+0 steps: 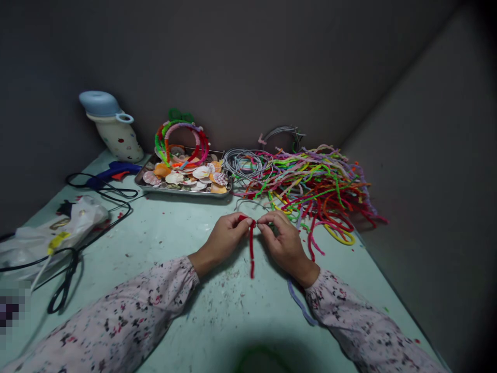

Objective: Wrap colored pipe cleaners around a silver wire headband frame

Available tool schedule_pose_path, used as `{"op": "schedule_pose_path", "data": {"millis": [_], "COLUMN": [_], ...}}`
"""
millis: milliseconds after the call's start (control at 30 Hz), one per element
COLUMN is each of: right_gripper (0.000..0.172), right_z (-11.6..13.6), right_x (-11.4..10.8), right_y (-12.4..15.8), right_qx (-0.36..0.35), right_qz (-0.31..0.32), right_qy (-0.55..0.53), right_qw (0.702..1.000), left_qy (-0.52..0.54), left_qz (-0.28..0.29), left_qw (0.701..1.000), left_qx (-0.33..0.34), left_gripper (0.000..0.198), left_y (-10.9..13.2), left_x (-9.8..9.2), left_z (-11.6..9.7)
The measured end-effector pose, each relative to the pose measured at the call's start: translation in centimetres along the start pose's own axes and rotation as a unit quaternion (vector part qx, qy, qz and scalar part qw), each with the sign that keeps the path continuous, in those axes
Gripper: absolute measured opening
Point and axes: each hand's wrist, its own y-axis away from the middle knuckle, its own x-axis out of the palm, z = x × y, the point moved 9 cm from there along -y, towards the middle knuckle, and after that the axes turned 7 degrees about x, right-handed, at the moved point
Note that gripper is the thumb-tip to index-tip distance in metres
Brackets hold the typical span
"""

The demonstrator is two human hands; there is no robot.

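Observation:
Fingers pinched, my left hand [230,233] holds a red pipe cleaner [251,246] near its top, where it bends beside a thin grey wire. The tail of the pipe cleaner hangs down over the table between both hands. Close by on the right, my right hand [282,239] pinches what looks like the same grey wire hoop [252,201], which arcs up behind the fingertips. The fingers hide much of the wire and the exact wrap of the red piece.
Behind are a metal tray [182,194] of seashells with colourful headbands [182,124] on it, coiled grey wires [246,163] and a heap of pipe cleaners [314,176]. At left stand a bottle [116,137], blue glue gun [106,173], black cable [122,217] and plastic bag [83,215].

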Motion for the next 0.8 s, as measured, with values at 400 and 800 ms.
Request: {"op": "schedule_pose_path", "data": {"millis": [400, 800], "right_gripper": [0.006, 0.014], "right_z": [0.03, 0.68], "right_x": [-0.11, 0.09], "right_y": [0.03, 0.12], "right_qx": [-0.015, -0.058], "right_qz": [-0.007, -0.001], "right_qy": [0.012, 0.041], "right_qw": [1.000, 0.997], "left_qy": [0.017, 0.052], "left_qz": [0.011, 0.007], "left_qw": [1.000, 0.997], "left_qx": [-0.016, -0.061], "left_gripper": [0.028, 0.032], "left_y": [-0.01, 0.05], "left_x": [0.08, -0.07], "left_z": [0.05, 0.55]}}
